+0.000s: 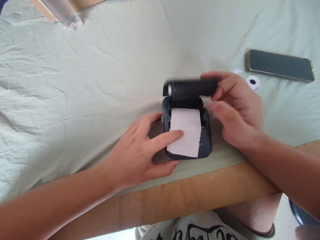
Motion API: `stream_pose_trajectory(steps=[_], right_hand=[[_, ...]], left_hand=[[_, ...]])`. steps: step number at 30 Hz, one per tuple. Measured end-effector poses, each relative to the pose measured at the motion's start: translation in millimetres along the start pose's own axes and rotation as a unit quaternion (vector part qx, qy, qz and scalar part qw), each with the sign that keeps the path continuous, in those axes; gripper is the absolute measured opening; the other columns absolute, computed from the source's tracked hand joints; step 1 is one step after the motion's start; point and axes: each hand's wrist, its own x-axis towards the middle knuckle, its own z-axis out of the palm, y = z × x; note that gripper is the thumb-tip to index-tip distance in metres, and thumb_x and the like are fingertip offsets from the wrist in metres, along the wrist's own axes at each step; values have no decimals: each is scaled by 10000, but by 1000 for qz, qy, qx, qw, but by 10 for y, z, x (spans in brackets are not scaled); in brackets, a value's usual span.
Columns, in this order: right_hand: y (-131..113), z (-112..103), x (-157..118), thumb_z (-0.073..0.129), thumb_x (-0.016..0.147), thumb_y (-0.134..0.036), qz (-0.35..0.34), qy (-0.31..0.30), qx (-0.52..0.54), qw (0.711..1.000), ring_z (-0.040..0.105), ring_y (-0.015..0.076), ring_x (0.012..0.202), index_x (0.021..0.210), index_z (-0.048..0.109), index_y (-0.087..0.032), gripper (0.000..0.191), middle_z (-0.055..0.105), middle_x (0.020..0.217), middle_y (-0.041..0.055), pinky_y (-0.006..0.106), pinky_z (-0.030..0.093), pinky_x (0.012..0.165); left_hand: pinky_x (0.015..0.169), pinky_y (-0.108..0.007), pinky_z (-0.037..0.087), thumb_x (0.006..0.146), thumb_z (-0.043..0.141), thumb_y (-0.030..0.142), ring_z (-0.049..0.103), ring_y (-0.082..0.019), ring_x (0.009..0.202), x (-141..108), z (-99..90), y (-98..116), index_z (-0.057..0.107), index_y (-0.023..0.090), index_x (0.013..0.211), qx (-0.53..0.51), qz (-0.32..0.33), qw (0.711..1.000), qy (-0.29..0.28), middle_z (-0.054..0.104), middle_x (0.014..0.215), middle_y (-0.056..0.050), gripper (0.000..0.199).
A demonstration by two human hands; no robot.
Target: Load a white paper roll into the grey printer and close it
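Observation:
A small dark portable printer [208,151] lies on the cloth near the table's front edge, its black lid [191,88] raised at the back. White paper [186,141] with a ragged edge comes out of the printer's bay and lies over its front, beside the power button. My left hand [140,146] grips the printer's left side, one finger pressing on the paper. The fingers of my right hand [240,110] hold the right end of the lid, which is slightly blurred. Whatever sits deep in the bay is hidden under the paper.
A phone [281,65] in a clear case lies at the right. Between it and my right hand is a small white roll [253,82] with a dark core, next to a white scrap [237,71]. A clear plastic container [65,15] stands at the upper left. The wooden table edge [160,200] runs along the front.

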Motion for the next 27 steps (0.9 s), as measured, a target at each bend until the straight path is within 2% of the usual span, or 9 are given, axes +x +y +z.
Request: stream_pose_trajectory(steps=[2, 4, 9, 12, 14, 17, 20, 24, 27], right_hand=[[-46, 15, 21, 639, 1208, -350, -75, 29, 31, 996, 852, 248, 1151, 946, 605, -288, 272, 860, 1158, 27, 564, 669, 1258], [-84, 11, 38, 677, 1191, -280, -108, -1, 28, 994, 831, 209, 978, 911, 589, -283, 293, 821, 1019, -6, 529, 718, 1181], [-72, -58, 36, 826, 1093, -299, -80, -77, -27, 993, 836, 257, 1239, 1089, 705, -305, 121, 803, 1263, 55, 504, 740, 1132], [-40, -80, 31, 807, 1101, -384, -23, -117, -27, 993, 804, 291, 1398, 1303, 731, -314, 227, 807, 1473, 81, 525, 720, 1182], [-34, -72, 32, 729, 1164, -477, 9, -135, -9, 991, 793, 294, 1444, 1369, 725, -307, 267, 817, 1519, 83, 546, 689, 1240], [-30, -50, 34, 601, 1250, -553, 43, -128, 29, 990, 799, 276, 1452, 1348, 732, -300, 302, 846, 1486, 80, 522, 670, 1248], [-14, -48, 34, 669, 1225, -518, 60, -129, 32, 989, 802, 267, 1444, 1344, 734, -308, 250, 842, 1518, 68, 497, 674, 1239], [-14, -75, 53, 715, 1178, -459, 73, -145, 29, 986, 816, 263, 1354, 1342, 732, -316, 218, 840, 1506, 57, 473, 721, 1127], [-46, -91, 82, 721, 1157, -410, 76, -154, 25, 985, 821, 257, 1289, 1328, 730, -306, 201, 843, 1473, 57, 441, 738, 1032]], left_hand=[[1140, -678, 734, 1083, 864, 494, 764, -445, 1470, 2, -1, -4, 637, 450, 1724, -1, 0, 1000, 1, 617, 1744, -174, 681], [1145, -682, 730, 1080, 862, 483, 764, -452, 1475, 7, -4, -1, 652, 433, 1718, -5, 0, 1000, 2, 616, 1752, -179, 674], [1161, -714, 721, 1088, 848, 471, 748, -476, 1518, 13, -14, 18, 646, 428, 1727, -4, -3, 1000, -5, 615, 1745, -188, 672], [1151, -713, 728, 1079, 855, 458, 757, -475, 1506, 7, -11, 19, 646, 427, 1727, 2, -2, 1000, -5, 617, 1744, -186, 682], [1156, -706, 732, 1081, 851, 478, 758, -472, 1511, 4, -4, 14, 632, 433, 1740, 5, -2, 1000, -1, 618, 1754, -179, 696], [1176, -681, 732, 1114, 802, 513, 759, -455, 1522, 4, 5, 10, 514, 409, 1828, 6, 2, 1000, 7, 630, 1748, -193, 777], [1176, -658, 732, 1111, 793, 489, 763, -446, 1515, 13, 3, 18, 401, 344, 1893, 19, 5, 1000, 7, 650, 1719, -224, 886], [1161, -628, 729, 1082, 821, 444, 766, -436, 1502, 30, -13, 31, 416, 341, 1878, 31, 1, 1000, -2, 652, 1722, -211, 899], [1121, -656, 738, 1128, 752, 461, 775, -460, 1471, 41, -21, 30, 434, 304, 1865, 24, 12, 1000, -3, 654, 1704, -244, 818]])
